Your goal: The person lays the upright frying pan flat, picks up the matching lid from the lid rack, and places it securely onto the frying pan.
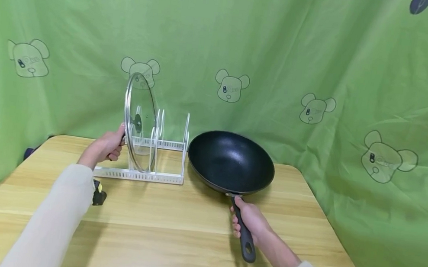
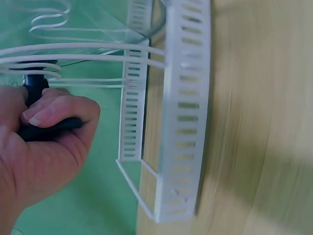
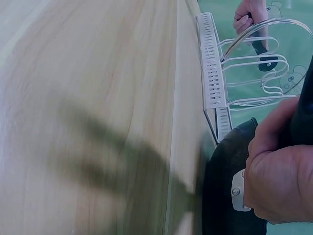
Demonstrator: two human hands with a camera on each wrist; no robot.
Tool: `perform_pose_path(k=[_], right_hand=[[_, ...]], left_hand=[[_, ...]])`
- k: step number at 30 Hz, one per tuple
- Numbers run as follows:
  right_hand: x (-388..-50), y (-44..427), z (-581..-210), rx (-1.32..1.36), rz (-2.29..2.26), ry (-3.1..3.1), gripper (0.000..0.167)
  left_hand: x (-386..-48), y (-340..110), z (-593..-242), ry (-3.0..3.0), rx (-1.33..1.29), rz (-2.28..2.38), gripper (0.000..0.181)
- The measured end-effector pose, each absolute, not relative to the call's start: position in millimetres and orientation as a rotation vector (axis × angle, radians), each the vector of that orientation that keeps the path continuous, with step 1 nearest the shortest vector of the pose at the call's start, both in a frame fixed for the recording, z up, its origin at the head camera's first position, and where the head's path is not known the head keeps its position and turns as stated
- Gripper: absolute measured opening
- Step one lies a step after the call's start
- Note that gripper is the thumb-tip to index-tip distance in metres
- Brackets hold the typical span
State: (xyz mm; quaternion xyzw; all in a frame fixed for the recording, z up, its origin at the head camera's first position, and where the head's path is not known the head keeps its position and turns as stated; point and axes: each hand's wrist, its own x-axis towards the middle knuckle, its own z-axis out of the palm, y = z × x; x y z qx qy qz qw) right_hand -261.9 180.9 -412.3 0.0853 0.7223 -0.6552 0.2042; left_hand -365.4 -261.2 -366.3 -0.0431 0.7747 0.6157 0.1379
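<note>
A glass lid point(image 1: 141, 121) with a metal rim stands upright among the wires of a white rack point(image 1: 138, 175). My left hand point(image 1: 108, 144) grips the lid's black knob; in the left wrist view the fingers of that hand point(image 2: 54, 132) curl round the dark knob point(image 2: 51, 129). A black pan point(image 1: 231, 161) is to the right of the rack, its bowl tilted towards me. My right hand point(image 1: 253, 224) holds the pan's handle point(image 1: 247, 243) near the bowl, and the right wrist view shows that hand point(image 3: 281, 181) closed round it.
The wooden table point(image 1: 140, 239) extends under the rack and pan towards me. A green curtain point(image 1: 192, 40) with bear-head drawings hangs behind and along both sides. A small dark object point(image 1: 28, 153) shows at the table's left edge.
</note>
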Motion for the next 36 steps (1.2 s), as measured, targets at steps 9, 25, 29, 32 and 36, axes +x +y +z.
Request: perform_pose_path(k=[9,25,29,32,36], right_hand=[[-260.0,185.8,-412.2,0.249,-1.811,2.046,0.041],[-258.4,183.1,-410.6,0.246,-1.786,2.090,0.042],[-258.1,181.4,-410.7,0.241,-1.791,2.090,0.042],[-257.6,180.6,-411.7,0.246,-1.796,2.084,0.041],[-257.4,179.9,-412.8,0.249,-1.797,2.087,0.041]], left_hand=[[-369.7,-255.0,-373.7,2.120,-0.088,1.971,0.056],[-363.7,-250.4,-369.3,1.798,-0.290,2.264,0.052],[-363.1,-251.0,-365.6,1.809,-0.319,2.248,0.052],[-362.6,-250.8,-363.5,1.810,-0.342,2.232,0.052],[-361.7,-251.2,-361.6,1.805,-0.376,2.216,0.052]])
